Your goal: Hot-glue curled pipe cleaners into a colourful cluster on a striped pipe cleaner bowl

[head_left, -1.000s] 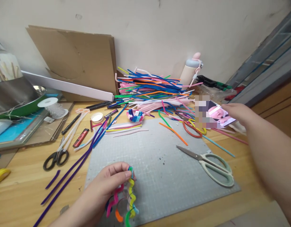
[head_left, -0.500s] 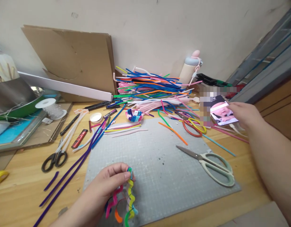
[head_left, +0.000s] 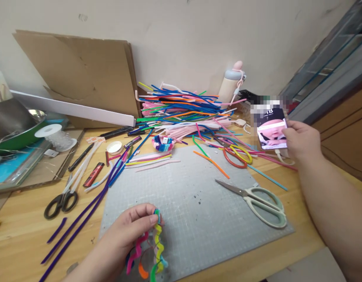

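Note:
My left hand (head_left: 139, 223) pinches the top of a bundle of coiled pipe cleaners (head_left: 159, 246), whose pink, yellow, orange and green spirals dangle below the fingers. It hovers over the front left of a grey cutting mat (head_left: 186, 223). Off to the right, my right hand (head_left: 302, 141) grips the edge of a smartphone (head_left: 271, 131) with a lit screen and a white cable at its bottom. Part of the phone's surroundings is blurred out. Between the hands, green-handled scissors (head_left: 257, 201) lie on the mat.
A heap of pipe cleaners (head_left: 183, 103) lies against the wall, beside a bottle (head_left: 229, 84). Red-and-yellow scissors (head_left: 236, 154) lie near the phone. Black-handled scissors (head_left: 61, 203), a red lighter (head_left: 93, 174) and purple pipe cleaners (head_left: 80, 223) are on the left. Cardboard (head_left: 80, 78) leans behind.
My right hand has tilted the phone more upright and raised it slightly. The whole view has shifted a little, while my left hand keeps its hold on the coiled pipe cleaners.

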`<state>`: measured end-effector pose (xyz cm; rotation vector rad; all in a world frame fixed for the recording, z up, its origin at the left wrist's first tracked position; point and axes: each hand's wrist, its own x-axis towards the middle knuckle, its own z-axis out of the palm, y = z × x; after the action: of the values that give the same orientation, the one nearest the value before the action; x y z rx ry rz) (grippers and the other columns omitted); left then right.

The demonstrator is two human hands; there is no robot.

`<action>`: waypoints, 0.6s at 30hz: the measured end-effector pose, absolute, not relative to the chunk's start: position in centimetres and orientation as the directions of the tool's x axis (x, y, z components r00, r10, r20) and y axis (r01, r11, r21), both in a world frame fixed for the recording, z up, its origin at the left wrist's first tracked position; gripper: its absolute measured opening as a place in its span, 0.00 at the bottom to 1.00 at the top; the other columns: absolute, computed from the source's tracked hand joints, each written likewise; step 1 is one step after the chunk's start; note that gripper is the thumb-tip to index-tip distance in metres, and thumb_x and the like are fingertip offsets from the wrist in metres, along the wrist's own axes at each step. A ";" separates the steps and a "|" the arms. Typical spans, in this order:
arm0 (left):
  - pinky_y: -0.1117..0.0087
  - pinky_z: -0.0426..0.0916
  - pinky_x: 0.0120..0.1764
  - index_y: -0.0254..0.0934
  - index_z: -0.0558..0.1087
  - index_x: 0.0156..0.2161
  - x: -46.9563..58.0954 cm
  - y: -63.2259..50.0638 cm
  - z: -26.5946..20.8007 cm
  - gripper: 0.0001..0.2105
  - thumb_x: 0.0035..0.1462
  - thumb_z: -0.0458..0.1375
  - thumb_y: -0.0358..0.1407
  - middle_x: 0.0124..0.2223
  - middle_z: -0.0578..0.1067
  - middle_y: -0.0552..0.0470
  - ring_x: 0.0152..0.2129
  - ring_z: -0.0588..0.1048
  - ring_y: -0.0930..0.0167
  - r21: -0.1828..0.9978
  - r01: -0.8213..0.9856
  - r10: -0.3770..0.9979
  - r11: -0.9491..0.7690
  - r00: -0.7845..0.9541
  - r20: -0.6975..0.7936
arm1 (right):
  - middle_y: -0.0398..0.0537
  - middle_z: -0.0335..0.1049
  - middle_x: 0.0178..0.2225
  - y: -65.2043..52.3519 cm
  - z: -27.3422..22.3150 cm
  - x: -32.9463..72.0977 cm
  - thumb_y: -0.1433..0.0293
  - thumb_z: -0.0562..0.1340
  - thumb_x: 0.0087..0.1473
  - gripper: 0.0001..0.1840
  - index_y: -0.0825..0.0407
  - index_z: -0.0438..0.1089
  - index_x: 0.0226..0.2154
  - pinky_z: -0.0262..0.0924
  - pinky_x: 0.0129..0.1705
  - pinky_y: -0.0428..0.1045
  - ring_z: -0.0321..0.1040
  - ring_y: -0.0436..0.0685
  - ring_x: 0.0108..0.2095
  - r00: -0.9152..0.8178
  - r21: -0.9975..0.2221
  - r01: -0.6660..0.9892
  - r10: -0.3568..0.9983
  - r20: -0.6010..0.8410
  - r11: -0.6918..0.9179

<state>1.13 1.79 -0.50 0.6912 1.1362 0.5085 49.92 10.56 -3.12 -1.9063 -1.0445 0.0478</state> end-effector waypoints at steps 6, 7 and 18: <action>0.79 0.58 0.21 0.35 0.73 0.31 1.0 1.8 -0.6 0.12 0.45 0.67 0.41 0.29 0.75 0.52 0.20 0.67 0.78 0.747 0.005 0.704 0.665 0.330 -0.629 | 0.60 0.74 0.38 10.5 -3.0 49.5 0.78 0.55 0.46 0.27 0.59 0.70 0.51 0.65 0.24 0.50 0.71 0.56 0.25 0.705 -0.867 0.491 0.624 0.336 -0.088; 0.79 0.55 0.19 0.36 0.73 0.31 1.0 1.8 -0.6 0.13 0.45 0.67 0.42 0.28 0.74 0.53 0.18 0.65 0.79 0.747 0.019 0.703 0.665 0.321 -0.634 | 0.60 0.75 0.38 10.5 -2.9 49.4 0.78 0.55 0.46 0.27 0.59 0.71 0.50 0.65 0.24 0.50 0.71 0.56 0.25 0.710 -0.877 0.475 0.621 0.331 -0.076; 0.79 0.50 0.16 0.36 0.72 0.33 0.9 1.8 -0.8 0.13 0.46 0.66 0.43 0.27 0.73 0.54 0.16 0.63 0.79 0.730 0.020 0.679 0.683 0.351 -0.645 | 0.60 0.76 0.35 10.0 -2.1 48.0 0.79 0.58 0.44 0.24 0.61 0.74 0.47 0.64 0.23 0.50 0.70 0.55 0.22 0.733 -0.914 0.405 0.600 0.321 -0.007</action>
<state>0.93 1.84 -0.75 0.7261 1.1482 0.4783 48.03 9.96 -2.10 -1.6289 -0.8235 0.1848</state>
